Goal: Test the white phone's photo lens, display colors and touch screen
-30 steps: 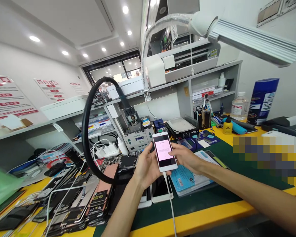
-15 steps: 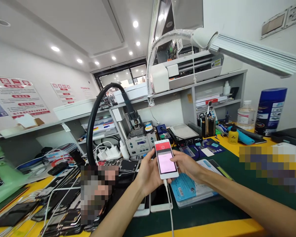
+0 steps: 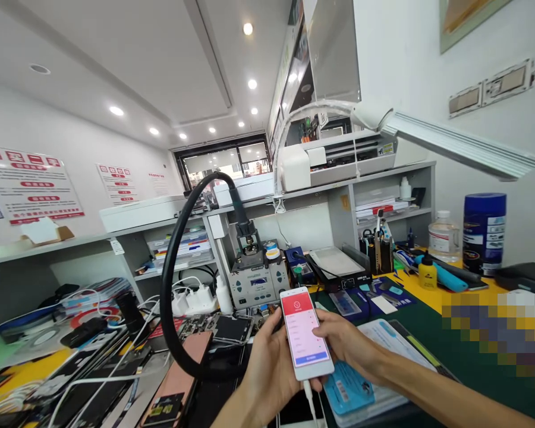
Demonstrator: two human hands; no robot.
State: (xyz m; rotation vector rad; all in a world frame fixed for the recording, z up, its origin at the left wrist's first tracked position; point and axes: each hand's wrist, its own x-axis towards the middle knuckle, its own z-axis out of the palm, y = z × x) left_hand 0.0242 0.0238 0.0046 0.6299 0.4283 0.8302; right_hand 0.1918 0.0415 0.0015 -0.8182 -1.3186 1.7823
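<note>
In the grip of left hand [image 3: 270, 364], cradling white smartphone [image 3: 307, 339] at lower centre; could unplug or drop from snagging the white cable [image 3: 310, 397] below. In the grip of right hand [image 3: 353, 340], clasping the smartphone's edge. Right of centre, hand tools [image 3: 377, 233] in black tool holder [image 3: 381, 258]; farther right, seemingly clear liquid in plastic bottle [image 3: 443, 236].

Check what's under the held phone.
The left hand supports the white phone from below. Lower down, a dark-screened phone shows partly; its far end is covered. The white phone's back can't be seen.
</note>
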